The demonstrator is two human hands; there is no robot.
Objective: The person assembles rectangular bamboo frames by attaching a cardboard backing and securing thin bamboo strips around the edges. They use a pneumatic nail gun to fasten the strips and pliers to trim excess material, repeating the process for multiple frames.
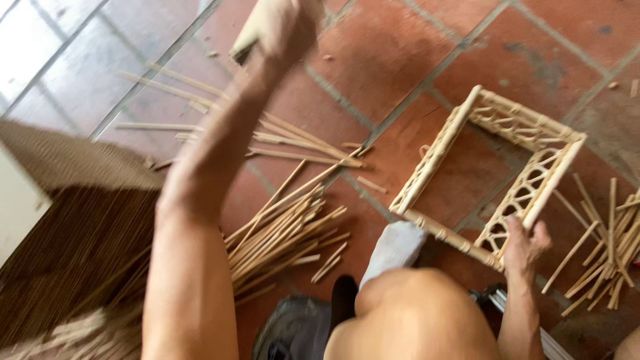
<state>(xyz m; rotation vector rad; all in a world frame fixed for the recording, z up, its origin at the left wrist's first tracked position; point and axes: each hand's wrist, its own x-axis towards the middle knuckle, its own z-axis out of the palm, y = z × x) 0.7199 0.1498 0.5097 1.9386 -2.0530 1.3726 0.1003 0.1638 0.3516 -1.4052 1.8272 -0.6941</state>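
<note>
My left hand (285, 27) is raised far out over the floor and is blurred; it grips a pale flat tool or block (257, 30) whose exact kind I cannot tell. My right hand (523, 245) holds the near corner of a square bamboo frame (443, 143) with lattice sides, which lies on the red floor tiles. My white-socked foot (397, 248) rests against the frame's near rail. My bare knee (407, 313) fills the lower middle.
A heap of split bamboo sticks (287, 230) lies left of the frame, more sticks (603, 250) at the right edge and farther off (267, 137). A brown woven mat (73, 227) covers the left. A dark object (293, 330) sits by my knee.
</note>
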